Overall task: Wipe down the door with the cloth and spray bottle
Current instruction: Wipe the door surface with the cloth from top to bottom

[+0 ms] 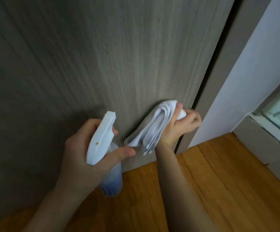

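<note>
The spray bottle point(102, 144) stands nearly upright in the left hand point(84, 148), its nozzle pointing to 12 o'clock at the grey wood-grain door point(102, 56); the fingers are curled round its neck. At 3 o'clock from it, the right hand point(181, 126) grips the folded white cloth point(151, 128), pressing it on the door near the edge. Below lies a wooden floor point(211, 181); a white wall point(253, 81) stands at right.

Cloth point(150, 129) against door point(89, 61), spray bottle point(102, 139) alongside
</note>
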